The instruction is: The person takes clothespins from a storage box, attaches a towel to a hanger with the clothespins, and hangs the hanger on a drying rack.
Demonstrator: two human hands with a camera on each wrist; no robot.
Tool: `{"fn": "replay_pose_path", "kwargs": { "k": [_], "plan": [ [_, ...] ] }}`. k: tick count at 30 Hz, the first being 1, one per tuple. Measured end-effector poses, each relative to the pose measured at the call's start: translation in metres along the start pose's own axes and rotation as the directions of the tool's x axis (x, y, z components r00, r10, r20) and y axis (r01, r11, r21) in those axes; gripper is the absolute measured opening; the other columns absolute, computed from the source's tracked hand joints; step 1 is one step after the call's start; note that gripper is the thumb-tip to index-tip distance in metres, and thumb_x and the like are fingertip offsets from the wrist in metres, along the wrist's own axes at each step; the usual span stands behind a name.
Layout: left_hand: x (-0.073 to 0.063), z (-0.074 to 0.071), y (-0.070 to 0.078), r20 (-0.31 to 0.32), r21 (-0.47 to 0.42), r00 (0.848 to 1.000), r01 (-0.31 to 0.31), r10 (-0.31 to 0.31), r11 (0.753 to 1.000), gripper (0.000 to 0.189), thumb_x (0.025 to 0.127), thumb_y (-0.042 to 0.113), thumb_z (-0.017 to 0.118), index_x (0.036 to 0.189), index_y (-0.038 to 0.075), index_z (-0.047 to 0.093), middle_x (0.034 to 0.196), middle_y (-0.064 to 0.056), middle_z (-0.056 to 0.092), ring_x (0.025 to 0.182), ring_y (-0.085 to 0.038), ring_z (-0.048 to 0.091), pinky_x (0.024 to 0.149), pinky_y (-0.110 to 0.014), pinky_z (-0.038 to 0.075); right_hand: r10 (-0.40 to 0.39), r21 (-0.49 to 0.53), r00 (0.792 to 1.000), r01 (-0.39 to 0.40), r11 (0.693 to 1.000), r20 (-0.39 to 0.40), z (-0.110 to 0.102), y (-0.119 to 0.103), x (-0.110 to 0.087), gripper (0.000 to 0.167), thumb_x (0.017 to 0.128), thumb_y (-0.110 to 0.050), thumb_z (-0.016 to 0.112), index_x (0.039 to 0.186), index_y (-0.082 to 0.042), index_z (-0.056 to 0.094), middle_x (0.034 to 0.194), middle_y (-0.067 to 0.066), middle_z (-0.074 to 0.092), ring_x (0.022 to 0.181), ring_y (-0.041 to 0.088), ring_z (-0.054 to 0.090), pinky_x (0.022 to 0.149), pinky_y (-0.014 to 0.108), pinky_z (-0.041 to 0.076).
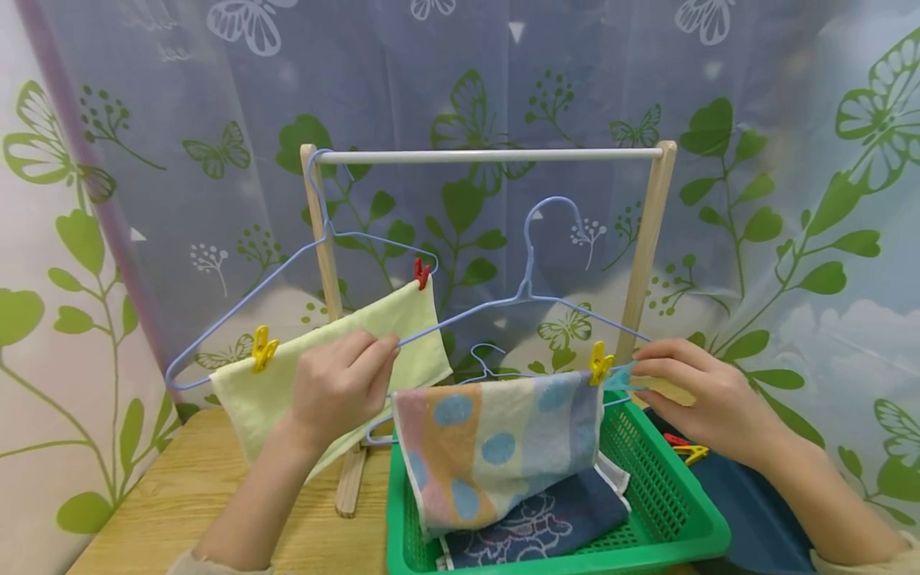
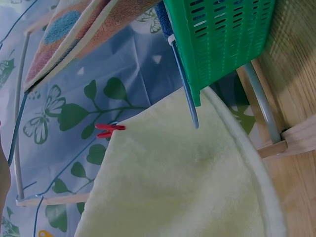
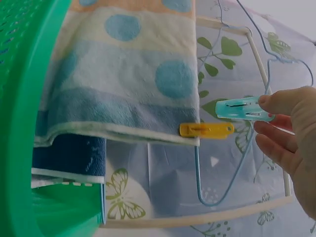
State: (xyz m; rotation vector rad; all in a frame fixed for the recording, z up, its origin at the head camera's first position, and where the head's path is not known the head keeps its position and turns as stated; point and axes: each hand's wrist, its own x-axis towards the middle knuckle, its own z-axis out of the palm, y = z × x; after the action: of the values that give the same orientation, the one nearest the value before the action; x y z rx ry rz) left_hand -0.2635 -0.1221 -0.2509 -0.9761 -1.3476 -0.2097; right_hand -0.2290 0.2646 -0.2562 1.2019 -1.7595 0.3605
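My left hand (image 1: 345, 391) grips the left arm of a blue wire hanger (image 1: 527, 291). Over its lower bar hangs a striped towel with blue dots (image 1: 546, 423), its right end held by a yellow clothespin (image 3: 206, 130). Just right of that clip, my right hand (image 1: 707, 391) pinches a light-blue clothespin (image 3: 242, 107) between thumb and fingers. In the right wrist view this clothespin is apart from the towel. Behind the left hand, a pale yellow towel (image 2: 173, 168) hangs from a second hanger, with a red clothespin (image 1: 422, 274) and another yellow clip (image 1: 263, 349).
A wooden rack with a white rod (image 1: 489, 156) carries the second hanger. Below the dotted towel stands a green basket (image 1: 707, 539) with a navy towel (image 1: 517, 535) and another hanger (image 1: 485, 371). At right, a dark tray (image 1: 747, 503) has red and yellow clothespins (image 1: 691, 454).
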Motion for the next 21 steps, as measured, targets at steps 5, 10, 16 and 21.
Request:
{"fn": "replay_pose_path", "kwargs": {
  "k": [5,10,16,21],
  "plan": [
    [-0.001,0.001,0.000,-0.021,0.018,1.000,0.006,-0.006,1.000,0.015,0.085,0.007,0.055,0.076,0.002,0.067,0.062,-0.002,0.052,0.043,-0.015,0.045,0.033,-0.025,0.033,-0.020,0.063,0.999,0.017,0.998,0.047,0.010,-0.003,0.005,0.035,0.095,-0.033,0.048,0.090,-0.004,0.067,0.096,0.011,0.059,0.092,0.013,0.055,0.075,0.012,0.044],
    [-0.001,0.001,0.000,-0.024,0.032,1.000,0.010,-0.009,0.999,0.015,0.084,0.007,0.055,0.076,0.004,0.067,0.063,-0.002,0.053,0.046,-0.016,0.047,0.035,-0.026,0.035,-0.053,0.151,0.994,0.038,0.988,0.095,0.022,-0.010,0.020,0.027,0.095,-0.028,0.050,0.094,-0.006,0.065,0.100,0.008,0.058,0.090,0.015,0.054,0.071,0.015,0.044],
    [-0.002,0.001,0.000,-0.021,0.034,1.000,0.015,-0.014,0.999,0.015,0.084,0.007,0.055,0.075,0.003,0.067,0.064,-0.004,0.054,0.049,-0.019,0.049,0.037,-0.027,0.038,-0.028,0.219,0.984,-0.012,0.976,0.179,0.039,-0.022,0.043,0.028,0.096,-0.030,0.047,0.098,-0.007,0.063,0.106,0.006,0.056,0.087,0.013,0.055,0.064,0.015,0.045],
    [-0.002,0.002,-0.001,-0.018,0.033,1.000,0.013,-0.013,0.999,0.015,0.083,0.006,0.055,0.075,0.003,0.067,0.064,-0.004,0.054,0.050,-0.019,0.047,0.038,-0.026,0.037,-0.053,0.240,0.981,0.007,0.971,0.185,0.053,-0.032,0.063,0.015,0.091,-0.019,0.058,0.099,-0.007,0.062,0.107,0.005,0.056,0.092,0.017,0.057,0.071,0.021,0.048]
  ]
}}
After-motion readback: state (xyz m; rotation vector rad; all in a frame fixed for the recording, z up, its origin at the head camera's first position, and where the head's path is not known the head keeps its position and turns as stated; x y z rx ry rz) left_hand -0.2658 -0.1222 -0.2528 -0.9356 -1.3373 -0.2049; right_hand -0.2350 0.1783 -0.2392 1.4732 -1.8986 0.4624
